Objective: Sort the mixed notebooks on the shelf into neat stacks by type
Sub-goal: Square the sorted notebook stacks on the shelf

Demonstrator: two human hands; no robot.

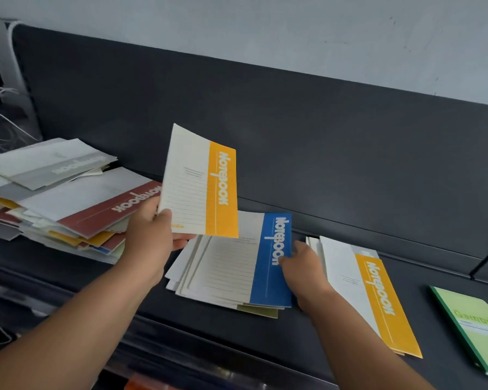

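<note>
Left hand (150, 235) raised over shelf (237, 333), fingers (182, 240) and thumb pinching lower corner of yellow-banded notebook (200, 184), held upright, clear of stacks

Right hand (303, 267) at right edge of blue-banded notebook (271, 263), thumb on blue band, fingers closing round edge; notebook lies on top of middle stack

Yellow-banded stack (378, 299) just right of it; green notebook (473, 325) far right; unsorted pile (68, 204) left
</note>
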